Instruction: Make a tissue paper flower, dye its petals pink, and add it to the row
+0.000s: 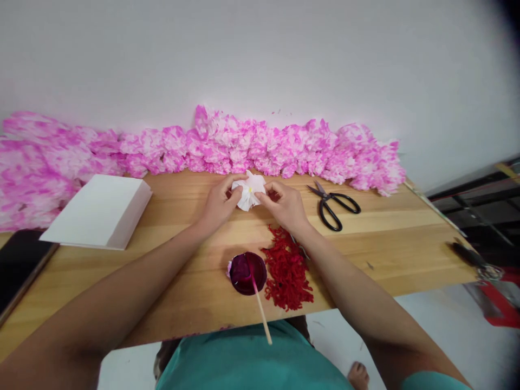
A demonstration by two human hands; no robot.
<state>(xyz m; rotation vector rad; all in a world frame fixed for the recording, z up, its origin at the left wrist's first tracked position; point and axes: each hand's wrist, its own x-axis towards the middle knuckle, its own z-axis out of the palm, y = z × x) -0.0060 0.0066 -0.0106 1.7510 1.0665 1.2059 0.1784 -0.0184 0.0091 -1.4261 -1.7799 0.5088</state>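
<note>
A white paper flower (249,190) with a small yellow centre is held over the wooden table (182,292). My left hand (221,201) pinches its left edge between thumb and fingers. On its right edge, my right hand (284,205) grips it the same way. Nearer my body stands a round bowl of dark purple liquid (239,273), with a wooden stick (263,317) resting across its rim. Beside the bowl lies a pile of red strands (288,271), just below my right wrist.
Black-handled scissors (335,203) lie right of my right hand. Pink and white paper flowers (260,143) line the back edge. A white paper stack (101,208) and a dark phone (22,265) are at left. Another tool (477,260) lies at the right edge.
</note>
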